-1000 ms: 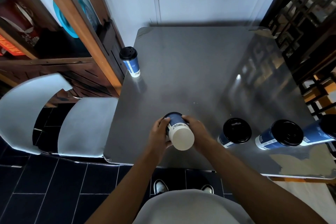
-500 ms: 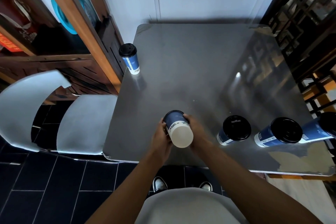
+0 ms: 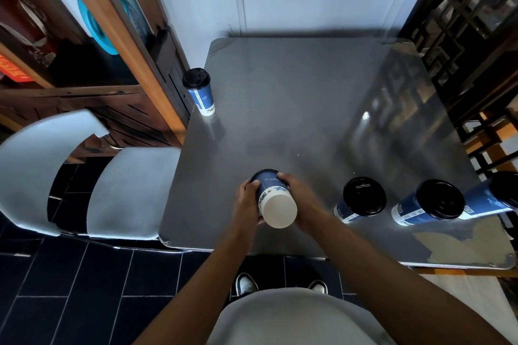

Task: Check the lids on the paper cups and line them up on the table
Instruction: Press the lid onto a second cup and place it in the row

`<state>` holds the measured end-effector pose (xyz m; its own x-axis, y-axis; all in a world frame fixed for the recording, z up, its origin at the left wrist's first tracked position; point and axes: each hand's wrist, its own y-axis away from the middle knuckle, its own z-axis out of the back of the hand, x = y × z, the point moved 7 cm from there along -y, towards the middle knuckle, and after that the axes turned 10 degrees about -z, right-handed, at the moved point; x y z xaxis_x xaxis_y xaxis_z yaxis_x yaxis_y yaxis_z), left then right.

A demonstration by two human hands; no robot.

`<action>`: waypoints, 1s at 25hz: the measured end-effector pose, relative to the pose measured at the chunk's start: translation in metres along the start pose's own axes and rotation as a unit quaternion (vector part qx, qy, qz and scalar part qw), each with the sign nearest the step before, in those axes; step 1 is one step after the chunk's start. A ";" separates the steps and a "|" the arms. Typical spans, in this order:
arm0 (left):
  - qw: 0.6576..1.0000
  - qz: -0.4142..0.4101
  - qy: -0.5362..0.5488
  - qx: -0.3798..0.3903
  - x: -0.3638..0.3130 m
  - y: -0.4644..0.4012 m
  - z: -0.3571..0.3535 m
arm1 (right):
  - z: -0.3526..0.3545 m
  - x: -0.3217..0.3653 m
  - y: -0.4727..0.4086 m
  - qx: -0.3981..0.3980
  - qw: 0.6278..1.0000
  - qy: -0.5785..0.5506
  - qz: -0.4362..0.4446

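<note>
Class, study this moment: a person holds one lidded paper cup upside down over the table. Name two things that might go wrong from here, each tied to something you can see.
1. The held cup is inverted, white base up, black lid toward the table. If the lid is loose, it might pop off and spill anything inside.
2. The right hand is close to the nearest lidded cup; a wide movement might knock it into the row.

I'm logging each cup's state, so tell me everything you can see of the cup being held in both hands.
The held cup is a blue paper cup with a white band and plain white base. It is turned upside down and tilted, base toward the camera, black lid rim facing the grey table. The left hand and right hand grip its sides near the table's front edge. Whether the lid touches the table is unclear.
</note>
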<state>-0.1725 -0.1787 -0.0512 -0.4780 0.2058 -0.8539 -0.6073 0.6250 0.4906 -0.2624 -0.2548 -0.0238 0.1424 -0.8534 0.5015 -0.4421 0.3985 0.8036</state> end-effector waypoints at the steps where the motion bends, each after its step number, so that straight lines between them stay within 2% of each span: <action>1: 1.000 -0.003 0.007 -0.001 -0.001 0.000 0.000 | 0.000 0.000 0.000 -0.001 1.000 0.000 0.000; 6: 0.998 0.033 0.044 -0.030 0.002 -0.003 0.001 | 0.002 -0.001 0.003 -0.031 0.999 -0.023 0.020; 9: 0.998 0.000 0.053 -0.045 -0.006 -0.001 0.001 | 0.004 -0.006 0.002 -0.054 0.998 -0.011 0.026; 11: 0.998 0.009 0.053 -0.025 -0.005 -0.003 -0.003 | 0.001 -0.008 0.005 -0.052 0.999 -0.002 0.001; 15: 0.999 0.009 -0.028 0.018 -0.012 -0.006 -0.001 | 0.004 -0.002 0.000 -0.063 0.998 0.025 -0.009; 18: 0.996 -0.032 -0.066 0.041 -0.014 -0.010 0.002 | 0.006 0.000 -0.002 -0.067 0.997 0.046 -0.012; 21: 0.996 -0.041 -0.060 0.053 -0.013 -0.012 0.000 | 0.005 0.002 0.000 -0.072 0.996 0.056 -0.013; 25: 0.999 0.014 -0.009 0.039 -0.013 -0.011 0.000 | 0.007 0.003 0.004 -0.066 0.996 0.050 -0.009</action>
<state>-0.1600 -0.1882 -0.0454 -0.4823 0.2369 -0.8433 -0.5419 0.6757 0.4998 -0.2702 -0.2586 -0.0213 0.2396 -0.8252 0.5115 -0.3186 0.4308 0.8443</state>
